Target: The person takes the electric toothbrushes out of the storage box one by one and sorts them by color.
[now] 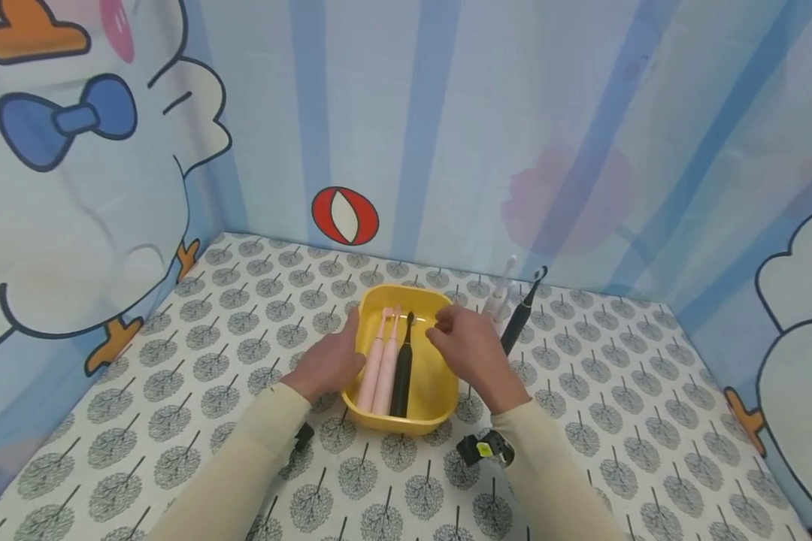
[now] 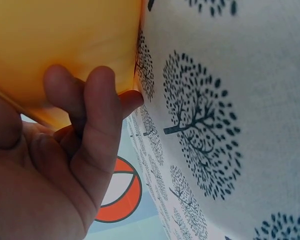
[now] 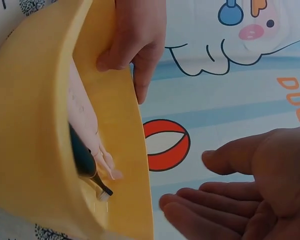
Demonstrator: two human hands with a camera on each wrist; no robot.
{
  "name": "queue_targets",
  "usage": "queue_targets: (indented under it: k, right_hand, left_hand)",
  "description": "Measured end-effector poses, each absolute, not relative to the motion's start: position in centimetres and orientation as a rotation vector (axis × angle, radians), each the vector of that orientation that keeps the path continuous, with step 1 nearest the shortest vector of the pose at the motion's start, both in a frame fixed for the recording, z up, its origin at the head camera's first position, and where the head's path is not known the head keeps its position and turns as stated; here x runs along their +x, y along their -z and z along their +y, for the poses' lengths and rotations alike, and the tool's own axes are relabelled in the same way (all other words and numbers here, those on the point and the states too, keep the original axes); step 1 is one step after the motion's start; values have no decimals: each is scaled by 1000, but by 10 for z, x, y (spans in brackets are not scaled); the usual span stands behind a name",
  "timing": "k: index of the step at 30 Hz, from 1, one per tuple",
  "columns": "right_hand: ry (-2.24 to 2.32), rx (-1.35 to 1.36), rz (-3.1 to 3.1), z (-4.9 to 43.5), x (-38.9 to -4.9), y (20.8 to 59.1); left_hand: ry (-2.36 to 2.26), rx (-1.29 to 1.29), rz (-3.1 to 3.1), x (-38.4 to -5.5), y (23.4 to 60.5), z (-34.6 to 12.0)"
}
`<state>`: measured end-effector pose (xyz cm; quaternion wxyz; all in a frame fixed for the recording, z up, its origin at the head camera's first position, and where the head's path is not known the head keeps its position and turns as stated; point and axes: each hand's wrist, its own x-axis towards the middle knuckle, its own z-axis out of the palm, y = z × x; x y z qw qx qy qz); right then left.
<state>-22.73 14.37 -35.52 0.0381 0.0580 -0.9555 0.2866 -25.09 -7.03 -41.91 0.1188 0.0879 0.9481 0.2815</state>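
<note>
A yellow basin (image 1: 440, 383) sits on the patterned cloth in front of me. Inside lie two pink electric toothbrushes (image 1: 371, 376) side by side, with a black electric toothbrush (image 1: 401, 379) at their right, heads pointing away. My left hand (image 1: 328, 362) grips the basin's left rim; in the right wrist view its thumb is inside the wall. The left wrist view has that hand's fingers (image 2: 100, 95) on the outer side. At the right rim is my right hand (image 1: 472, 347). Seen from the right wrist, its relaxed fingers (image 3: 205, 210) are apart from the basin and hold nothing.
Behind my right hand stand another black electric toothbrush (image 1: 518, 321) and a pale one (image 1: 498, 295), both heads up, their lower parts partly hidden. A cloth (image 1: 243, 376) printed with trees covers the table. A cartoon-printed curtain (image 1: 487, 135) rises behind and at both sides.
</note>
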Motion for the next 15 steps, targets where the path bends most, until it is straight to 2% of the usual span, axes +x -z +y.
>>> queue_targets:
  k: [8, 15]
  right_hand:
    - [-657, 241, -3067, 135, -238, 356]
    - [-752, 185, -3163, 128, -245, 357]
  left_hand:
    - [-855, 244, 2765, -249, 420, -70]
    - [-826, 264, 2788, -251, 422, -71]
